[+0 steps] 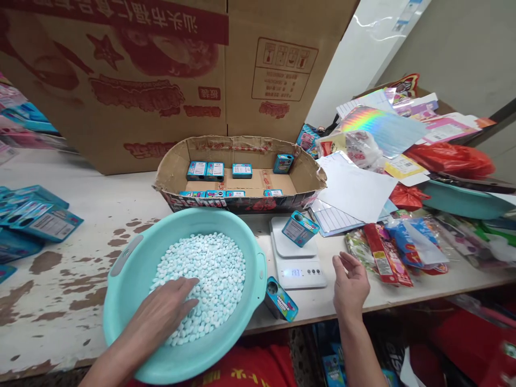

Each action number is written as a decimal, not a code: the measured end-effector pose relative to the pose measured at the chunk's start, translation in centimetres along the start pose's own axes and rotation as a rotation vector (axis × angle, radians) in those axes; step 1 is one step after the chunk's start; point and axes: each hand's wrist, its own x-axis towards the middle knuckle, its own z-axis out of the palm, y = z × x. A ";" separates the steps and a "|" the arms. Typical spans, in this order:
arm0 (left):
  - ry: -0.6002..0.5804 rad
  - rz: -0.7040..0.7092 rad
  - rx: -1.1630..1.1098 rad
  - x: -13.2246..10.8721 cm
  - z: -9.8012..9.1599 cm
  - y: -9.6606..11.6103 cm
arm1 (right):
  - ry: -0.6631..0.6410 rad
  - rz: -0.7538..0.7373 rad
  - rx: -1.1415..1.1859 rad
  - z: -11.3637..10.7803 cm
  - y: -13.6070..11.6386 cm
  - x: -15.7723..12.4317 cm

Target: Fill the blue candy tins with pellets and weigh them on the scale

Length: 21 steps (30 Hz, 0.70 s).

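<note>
My left hand point(163, 314) lies palm down in a teal basin point(121, 301), its fingers flat on a heap of small pale blue and white pellets point(209, 274). My right hand point(350, 285) hovers over the table edge right of a white digital scale point(296, 260), fingers loosely curled and empty. A small blue box point(300, 228) sits tilted on the scale's plate. Another small blue box point(281, 299) lies on the table between basin and scale.
A shallow cardboard tray point(242, 185) behind the basin holds several small blue boxes. A large printed carton point(169, 75) stands at the back. Blue packets point(38, 215) lie at the left. Papers, wrappers and red bags point(449, 158) are piled at the right.
</note>
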 end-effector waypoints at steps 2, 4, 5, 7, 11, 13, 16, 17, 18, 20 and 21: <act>-0.011 -0.005 0.003 0.0 -0.2 0.2 | -0.014 -0.007 0.004 0.6 -0.2 0.0; -0.018 -0.011 0.000 -0.1 -0.3 0.3 | -0.031 -0.016 0.011 1.1 -0.4 0.0; -0.021 -0.012 -0.002 -0.1 -0.3 0.3 | -0.041 -0.019 0.014 1.3 -0.5 0.0; -0.027 -0.009 -0.009 0.0 -0.4 0.4 | -0.063 -0.025 0.018 1.7 -0.5 -0.1; -0.027 -0.010 -0.024 0.0 -0.3 0.3 | -0.110 -0.040 0.019 2.4 -0.7 -0.2; -0.017 -0.007 -0.042 0.0 -0.3 0.2 | -0.138 -0.048 0.019 2.8 -0.9 -0.1; -0.010 -0.008 -0.073 -0.1 -0.2 0.2 | -0.191 -0.062 0.024 3.7 -1.2 0.2; -0.011 -0.025 -0.075 -0.2 -0.2 0.2 | -0.211 -0.068 0.026 4.0 -1.3 0.3; -0.021 -0.047 -0.072 -0.3 -0.3 0.3 | -0.228 -0.072 0.031 4.5 -1.3 0.4; -0.078 -0.066 -0.058 -0.5 -0.4 0.5 | -0.257 -0.064 0.046 5.4 -1.4 0.7; -0.122 -0.052 -0.059 -0.6 -0.5 0.7 | -0.272 -0.049 0.047 5.9 -1.4 0.9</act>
